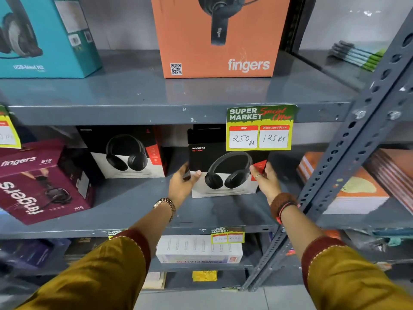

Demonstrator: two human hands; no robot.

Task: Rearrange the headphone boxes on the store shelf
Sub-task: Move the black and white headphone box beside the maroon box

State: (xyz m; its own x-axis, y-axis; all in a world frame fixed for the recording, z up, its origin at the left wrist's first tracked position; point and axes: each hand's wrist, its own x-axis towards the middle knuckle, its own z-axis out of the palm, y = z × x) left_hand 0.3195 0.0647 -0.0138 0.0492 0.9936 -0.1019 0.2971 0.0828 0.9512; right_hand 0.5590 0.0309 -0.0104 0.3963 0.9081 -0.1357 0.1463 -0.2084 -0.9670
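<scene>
I take the Rockerz box as my landmark; it stands upright on the middle shelf. My left grip presses its left edge, my right grip its right edge. Left of it, set further back, stands a second headphone box. Further left lies the S10 box, nearer the shelf's front. Above it, on the upper shelf, stands the fingers box, with the USB box off to that one's left. The price tag hangs before its top right corner. Right of it, past the upright post, lie stacked books.
</scene>
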